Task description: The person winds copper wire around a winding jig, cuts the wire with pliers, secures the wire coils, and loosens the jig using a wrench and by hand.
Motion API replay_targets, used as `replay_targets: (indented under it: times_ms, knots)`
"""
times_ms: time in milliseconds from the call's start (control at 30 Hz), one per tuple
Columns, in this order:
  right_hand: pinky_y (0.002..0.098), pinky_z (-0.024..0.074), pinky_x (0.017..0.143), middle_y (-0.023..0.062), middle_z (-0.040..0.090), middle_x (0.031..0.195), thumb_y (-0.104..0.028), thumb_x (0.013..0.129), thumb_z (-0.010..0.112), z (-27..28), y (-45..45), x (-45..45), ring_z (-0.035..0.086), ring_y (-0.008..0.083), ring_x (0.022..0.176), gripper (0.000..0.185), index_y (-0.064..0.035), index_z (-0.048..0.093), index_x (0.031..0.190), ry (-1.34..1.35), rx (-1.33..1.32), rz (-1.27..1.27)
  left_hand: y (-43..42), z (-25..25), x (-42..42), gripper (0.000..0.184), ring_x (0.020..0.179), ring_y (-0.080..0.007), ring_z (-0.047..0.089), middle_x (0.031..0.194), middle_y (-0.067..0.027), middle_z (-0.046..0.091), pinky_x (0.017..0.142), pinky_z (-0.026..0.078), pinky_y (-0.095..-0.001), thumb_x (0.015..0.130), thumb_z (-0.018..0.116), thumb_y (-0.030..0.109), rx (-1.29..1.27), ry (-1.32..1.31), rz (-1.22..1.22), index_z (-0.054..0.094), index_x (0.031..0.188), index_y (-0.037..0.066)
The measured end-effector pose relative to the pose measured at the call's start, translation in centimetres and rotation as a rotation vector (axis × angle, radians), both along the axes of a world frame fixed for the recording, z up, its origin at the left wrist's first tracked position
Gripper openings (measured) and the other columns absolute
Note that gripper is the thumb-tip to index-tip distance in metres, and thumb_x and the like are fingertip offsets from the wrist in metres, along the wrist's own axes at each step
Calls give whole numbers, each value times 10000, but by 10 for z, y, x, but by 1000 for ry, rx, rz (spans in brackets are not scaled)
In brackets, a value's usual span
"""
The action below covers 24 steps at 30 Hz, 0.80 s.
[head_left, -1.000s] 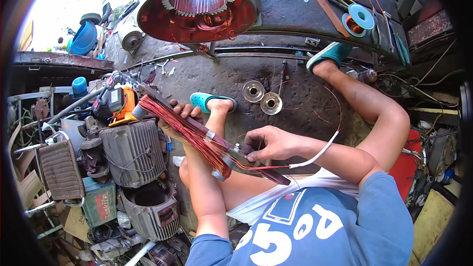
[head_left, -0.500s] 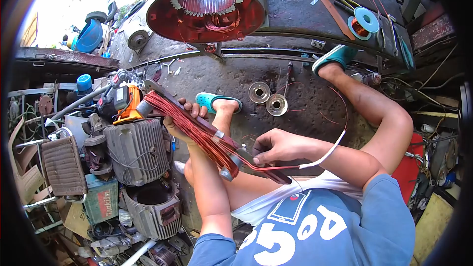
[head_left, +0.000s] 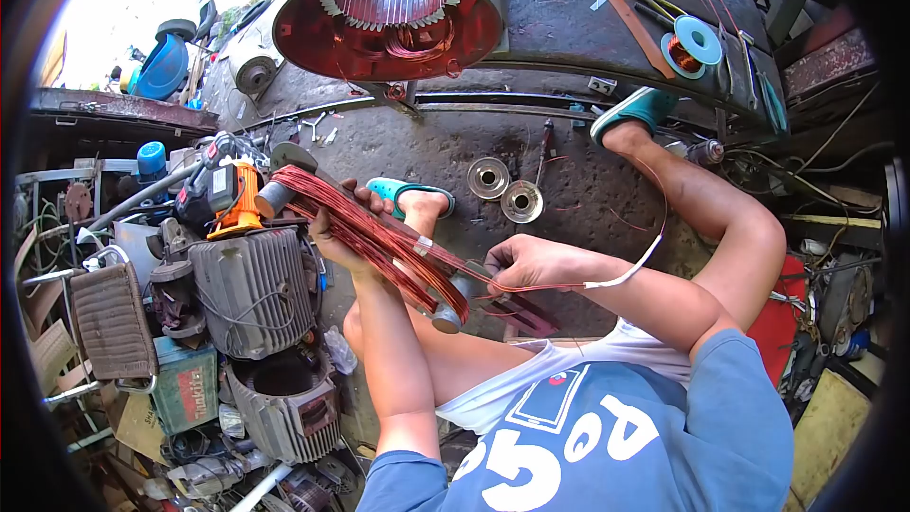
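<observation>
My left hand (head_left: 334, 245) is wrapped round a long bundle of reddish copper wire (head_left: 389, 251), wound over metal pegs on a dark flat bar (head_left: 521, 315). The bundle slants from upper left to lower right above my lap. Off the lower end of the bundle, my right hand (head_left: 538, 263) pinches the copper strands between closed fingers. From there the strands run right into a white sleeve (head_left: 630, 270) lying over my right forearm, then curve up. The fingertips of my right hand are partly hidden.
A large motor housing (head_left: 389, 57) with windings inside sits on the bench ahead, near a wire spool (head_left: 697, 41). Two metal discs (head_left: 488, 178) lie on the floor. Finned motor casings (head_left: 251, 294) and an orange power tool (head_left: 237, 194) crowd the left side.
My right hand has risen slightly, and the white sleeve has shifted right and up with the strands. The wire bundle and its bar have turned a little in my left hand.
</observation>
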State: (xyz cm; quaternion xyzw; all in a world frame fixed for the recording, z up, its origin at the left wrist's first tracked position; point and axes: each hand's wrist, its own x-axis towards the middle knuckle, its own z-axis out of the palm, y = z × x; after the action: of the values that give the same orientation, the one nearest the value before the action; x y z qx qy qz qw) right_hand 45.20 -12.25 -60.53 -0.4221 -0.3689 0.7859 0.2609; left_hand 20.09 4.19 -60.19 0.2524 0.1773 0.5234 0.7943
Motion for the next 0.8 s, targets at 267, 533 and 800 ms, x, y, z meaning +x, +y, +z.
replay_targets:
  times_ms: [267,533,800]
  knots:
    - [282,388,579,-24,556,691,-94,805,713,-1,2,6,491,72,665,182,-59,555,722,15,2,-111,-6,10,14,601,894,-274,604,997,-128,661,817,477,-457,925,597,474,-11,-17,8,596,1253,-29]
    - [279,423,639,-33,539,770,-97,844,786,-21,1,3,479,73,723,229,-48,562,829,-176,195,-311,-5,14,20,553,866,-293,628,935,-137,655,815,510,-471,914,544,467,-66,10,88,628,1160,-21]
    - [278,519,727,27,650,893,-39,865,760,-19,2,0,613,107,821,215,-16,606,1014,-299,214,-371,-6,10,20,525,897,-304,634,973,-144,647,838,530,-465,947,520,417,9,41,85,606,1215,-26]
